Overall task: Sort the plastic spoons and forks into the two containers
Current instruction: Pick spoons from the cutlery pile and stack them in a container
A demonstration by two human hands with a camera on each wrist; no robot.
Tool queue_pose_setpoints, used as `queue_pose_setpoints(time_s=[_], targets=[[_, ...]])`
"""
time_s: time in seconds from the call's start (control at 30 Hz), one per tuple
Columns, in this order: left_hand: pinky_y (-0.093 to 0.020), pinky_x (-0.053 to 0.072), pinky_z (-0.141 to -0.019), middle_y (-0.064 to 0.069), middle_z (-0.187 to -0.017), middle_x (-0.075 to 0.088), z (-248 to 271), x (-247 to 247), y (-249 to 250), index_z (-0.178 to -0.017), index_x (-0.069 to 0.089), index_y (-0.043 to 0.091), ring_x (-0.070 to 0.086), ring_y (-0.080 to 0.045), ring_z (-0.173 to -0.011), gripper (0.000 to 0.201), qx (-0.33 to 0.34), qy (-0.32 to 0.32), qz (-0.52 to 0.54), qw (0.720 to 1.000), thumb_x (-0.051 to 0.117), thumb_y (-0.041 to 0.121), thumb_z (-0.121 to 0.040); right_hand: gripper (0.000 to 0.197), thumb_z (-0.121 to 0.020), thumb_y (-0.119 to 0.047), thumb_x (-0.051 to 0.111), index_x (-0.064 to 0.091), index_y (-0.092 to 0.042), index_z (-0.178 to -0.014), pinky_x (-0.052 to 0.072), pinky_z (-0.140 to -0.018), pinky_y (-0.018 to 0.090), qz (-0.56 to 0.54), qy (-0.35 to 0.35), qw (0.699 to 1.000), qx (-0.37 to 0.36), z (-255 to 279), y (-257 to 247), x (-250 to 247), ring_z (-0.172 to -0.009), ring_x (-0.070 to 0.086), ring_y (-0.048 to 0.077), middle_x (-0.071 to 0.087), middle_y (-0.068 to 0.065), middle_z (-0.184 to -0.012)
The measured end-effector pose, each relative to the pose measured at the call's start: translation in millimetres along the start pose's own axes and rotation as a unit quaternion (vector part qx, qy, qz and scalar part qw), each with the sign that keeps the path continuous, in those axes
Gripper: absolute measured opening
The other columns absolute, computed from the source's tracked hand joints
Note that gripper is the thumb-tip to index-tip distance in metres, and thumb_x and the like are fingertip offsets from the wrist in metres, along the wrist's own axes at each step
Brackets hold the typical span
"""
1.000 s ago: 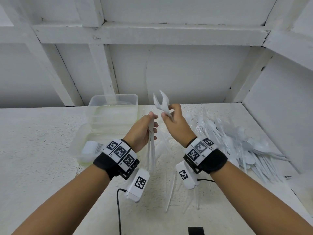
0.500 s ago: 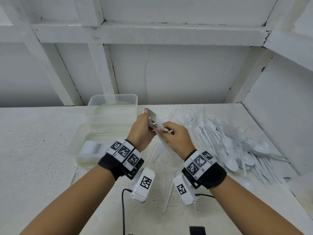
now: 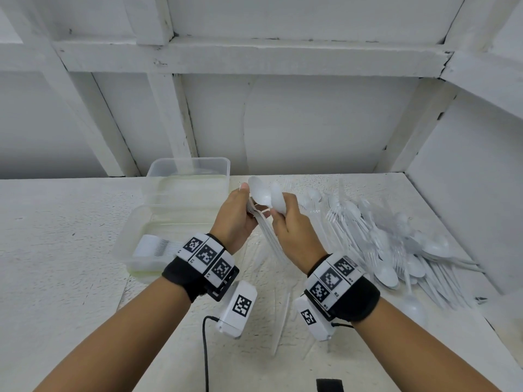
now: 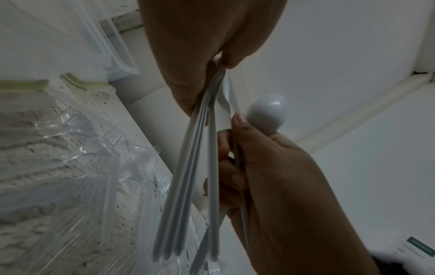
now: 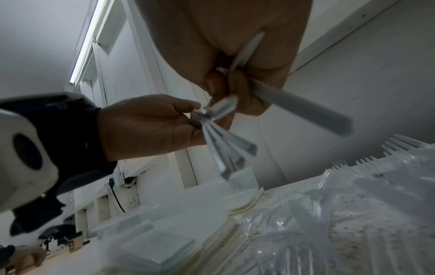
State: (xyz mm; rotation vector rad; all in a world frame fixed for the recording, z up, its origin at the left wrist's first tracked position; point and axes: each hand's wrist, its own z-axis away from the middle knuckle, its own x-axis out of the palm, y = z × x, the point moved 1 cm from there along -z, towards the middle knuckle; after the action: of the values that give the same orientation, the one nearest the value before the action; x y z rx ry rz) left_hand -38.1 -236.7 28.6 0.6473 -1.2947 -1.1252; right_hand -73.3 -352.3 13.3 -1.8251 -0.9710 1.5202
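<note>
**Spoons gathered in two hands above the table**

A bundle of white spoons (image 3: 261, 222) is held in the air over the middle of the table (image 3: 70, 250), bowls up and handles fanning downward. The left hand (image 3: 236, 219) is clamped round the necks of the bundle, which keeps the handles lined up so the stack can go into a box in one drop. The right hand (image 3: 293, 227) is closed on a separate spoon (image 3: 277, 200) just beside the bundle, with a handle jutting out below its fingers; it seems to be nesting this one against the rest. The two hands are close together, nearly touching.

Left of the hands stand two clear containers (image 3: 186, 176), one behind the other. The nearer one (image 3: 133, 244) already holds a neat row of white cutlery; whether these are forks or spoons cannot be told. Its closeness to the left hand probably makes it the easy target.

To the right lies the unsorted pile (image 3: 396, 250) of spoons and forks, within reach of the right hand, which likely does the picking. Much remains, so the sorting looks far from finished.
</note>
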Motion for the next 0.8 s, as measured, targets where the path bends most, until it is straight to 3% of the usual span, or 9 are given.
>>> queue_pose_setpoints(time_s=[0.1,0.23,0.4,0.5,0.57,0.67,0.8], targets=[[-0.025,0.055,-0.068,-0.011,-0.086,0.064,-1,1,-1,-0.117,0.046,0.001,0.061,-0.018,-0.074,0.036,0.004,-0.015,0.018,1.0,0.03,0.029,-0.102,0.028,-0.1,-0.019,0.037,0.044,-0.012,-0.125,0.049,-0.064,0.041,0.016,-0.031,0.999,-0.01,0,-1,1,-0.063,0.055,0.021,0.057,0.004,-0.073],[-0.024,0.053,-0.059,0.001,-0.059,0.062,1,-1,0,-0.096,0.047,0.008,0.059,-0.013,-0.058,0.023,0.022,-0.01,-0.004,1.0,0.035,0.026,-0.101,0.027,-0.099,-0.023,0.04,0.051,-0.014,-0.121,0.051,-0.071,0.045,0.057,-0.05,0.997,-0.024,2,-1,-3,-0.073,0.06,0.024,0.061,0.003,-0.077],[-0.027,0.052,-0.065,-0.004,-0.069,0.047,-2,-8,-2,-0.094,0.044,0.009,0.052,-0.016,-0.065,0.015,0.015,0.019,0.023,0.999,0.04,0.022,-0.1,0.023,-0.098,-0.019,0.038,0.054,-0.009,-0.111,0.045,-0.068,0.036,0.168,-0.032,0.984,-0.042,3,-3,-10,-0.078,0.055,0.021,0.059,0.004,-0.088],[-0.032,0.05,-0.069,-0.004,-0.072,0.045,-4,-12,-2,-0.095,0.045,0.011,0.051,-0.016,-0.065,0.013,0.014,0.025,0.012,1.0,0.043,0.023,-0.099,0.029,-0.098,-0.02,0.039,0.036,-0.014,-0.126,0.044,-0.061,0.035,0.126,-0.008,0.992,0.004,5,-5,-11,-0.064,0.053,0.02,0.055,-0.001,-0.077],[-0.031,0.049,-0.068,-0.004,-0.074,0.046,-3,-12,-1,-0.096,0.045,0.011,0.051,-0.016,-0.065,0.012,0.013,0.022,0.002,1.0,0.044,0.023,-0.099,0.031,-0.097,-0.021,0.04,0.028,-0.016,-0.125,0.042,-0.064,0.033,0.071,-0.017,0.996,0.041,6,-6,-9,-0.063,0.049,0.016,0.048,-0.004,-0.082],[-0.031,0.05,-0.07,-0.006,-0.078,0.051,-3,-12,-2,-0.099,0.046,0.009,0.053,-0.017,-0.07,0.016,0.013,0.012,-0.013,1.0,0.042,0.025,-0.1,0.021,-0.099,-0.019,0.036,0.037,-0.013,-0.119,0.041,-0.073,0.027,0.075,-0.022,0.997,0.025,1,-9,-5,-0.08,0.05,0.017,0.038,0.001,-0.106],[-0.034,0.051,-0.081,-0.014,-0.088,0.059,3,-8,-4,-0.106,0.045,0.003,0.062,-0.024,-0.084,0.033,0.011,-0.017,-0.031,0.999,0.035,0.034,-0.1,0.022,-0.097,-0.02,0.044,0.057,-0.009,-0.112,0.043,-0.074,0.026,0.11,0.006,0.994,-0.029,-5,-9,4,-0.085,0.05,0.021,0.038,0.004,-0.1]])
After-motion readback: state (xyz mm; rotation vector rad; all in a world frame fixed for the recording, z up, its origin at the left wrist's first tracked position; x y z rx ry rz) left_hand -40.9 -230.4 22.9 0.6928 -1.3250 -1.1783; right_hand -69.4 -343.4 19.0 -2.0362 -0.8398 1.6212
